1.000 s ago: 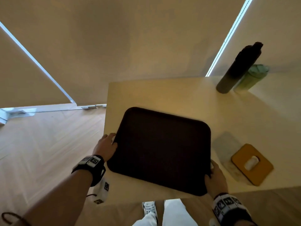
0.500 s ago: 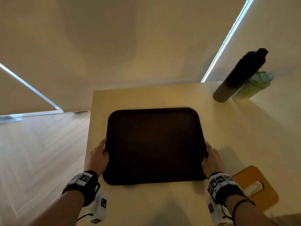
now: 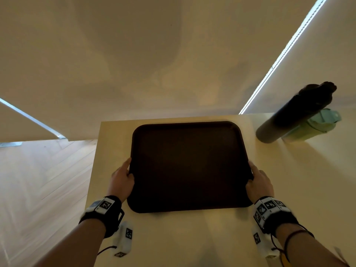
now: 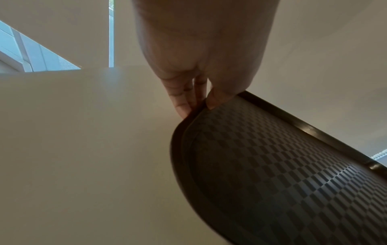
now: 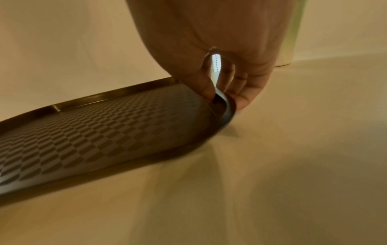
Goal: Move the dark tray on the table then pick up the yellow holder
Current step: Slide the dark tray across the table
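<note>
The dark tray lies square on the pale table, close to its far left corner. My left hand pinches the tray's left rim, thumb on top and fingers below, as the left wrist view shows at the tray's edge. My right hand pinches the right rim the same way, thumb inside the tray's raised lip. The tray's floor has a checkered texture. The yellow holder is out of sight in every view.
A tall dark bottle and a pale green cup stand at the table's far right, just right of the tray. The table's left edge drops to a wooden floor. A wall rises behind the table.
The tray has turned from skewed to square and moved away from me toward the table's far edge, both hands staying on its rims. The yellow holder has left the head view.
</note>
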`<state>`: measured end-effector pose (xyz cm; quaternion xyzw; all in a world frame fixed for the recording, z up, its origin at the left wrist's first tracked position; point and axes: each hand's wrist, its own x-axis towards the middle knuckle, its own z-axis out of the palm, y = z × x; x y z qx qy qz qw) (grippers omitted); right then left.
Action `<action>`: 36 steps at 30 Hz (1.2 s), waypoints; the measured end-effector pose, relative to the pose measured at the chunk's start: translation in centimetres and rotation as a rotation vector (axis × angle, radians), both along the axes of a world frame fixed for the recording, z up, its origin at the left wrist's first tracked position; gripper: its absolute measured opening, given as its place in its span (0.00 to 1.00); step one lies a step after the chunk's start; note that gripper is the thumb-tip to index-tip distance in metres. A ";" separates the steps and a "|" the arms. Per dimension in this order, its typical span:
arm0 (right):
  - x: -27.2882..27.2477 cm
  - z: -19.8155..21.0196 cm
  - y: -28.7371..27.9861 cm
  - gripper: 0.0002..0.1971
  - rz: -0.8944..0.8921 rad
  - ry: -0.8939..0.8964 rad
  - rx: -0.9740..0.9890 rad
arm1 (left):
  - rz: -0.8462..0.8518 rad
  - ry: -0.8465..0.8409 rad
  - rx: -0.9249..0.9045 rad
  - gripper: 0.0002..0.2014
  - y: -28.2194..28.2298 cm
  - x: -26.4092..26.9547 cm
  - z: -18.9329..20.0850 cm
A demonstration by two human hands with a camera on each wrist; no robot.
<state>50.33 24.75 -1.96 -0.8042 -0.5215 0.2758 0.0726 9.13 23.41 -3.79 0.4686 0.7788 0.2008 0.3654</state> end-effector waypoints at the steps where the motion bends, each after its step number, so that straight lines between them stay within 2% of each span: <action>1: 0.1 0.0 0.5 0.35 0.002 -0.002 0.003 | 0.000 0.003 0.004 0.32 0.4 0.2 0.1; 17: 1.3 -0.1 3.7 0.36 0.004 0.020 0.026 | 0.006 0.026 0.013 0.31 3.0 1.6 0.5; 36: 1.5 0.4 3.2 0.34 0.012 0.031 0.008 | -0.069 0.050 -0.058 0.31 3.4 1.4 1.3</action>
